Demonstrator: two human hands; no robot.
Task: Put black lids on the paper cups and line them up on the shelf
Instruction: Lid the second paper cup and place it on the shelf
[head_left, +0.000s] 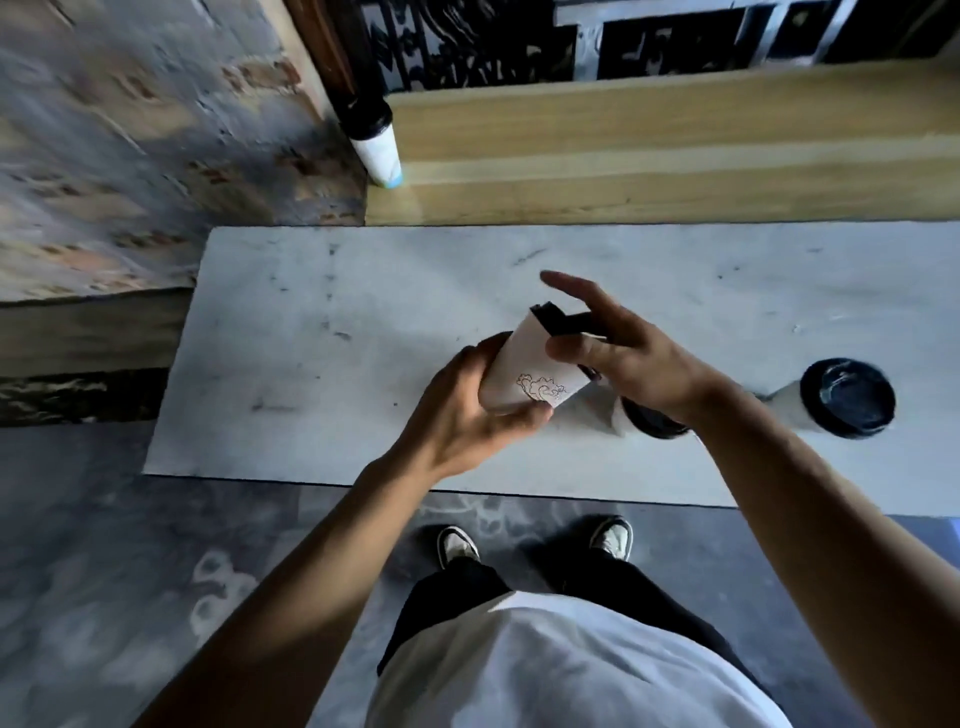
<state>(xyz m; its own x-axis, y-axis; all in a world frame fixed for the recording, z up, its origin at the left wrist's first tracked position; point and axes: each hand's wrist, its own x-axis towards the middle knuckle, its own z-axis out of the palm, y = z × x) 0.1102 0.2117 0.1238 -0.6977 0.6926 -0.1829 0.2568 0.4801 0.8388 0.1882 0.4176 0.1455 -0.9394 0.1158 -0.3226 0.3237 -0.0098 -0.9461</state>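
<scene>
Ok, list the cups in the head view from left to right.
Lidded cup on the wooden shelf → cup held in both hands → lidded cup behind the right wrist → lidded cup at far right.

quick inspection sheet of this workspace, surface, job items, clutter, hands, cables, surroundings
surface: pale marble counter, grey streaks, mostly bare
job's things: held cup tilted, black lid at its mouth; seating cannot be told. Two lidded cups on the counter, one partly behind the right wrist, one at right. One lidded cup on the wooden shelf, far left end
clutter: nothing seen
grippers: left hand grips the cup body; right hand at the lid, fingers spread
cables: nothing seen
surroundings: brick wall at left, dark patterned floor, the person's shoes
</scene>
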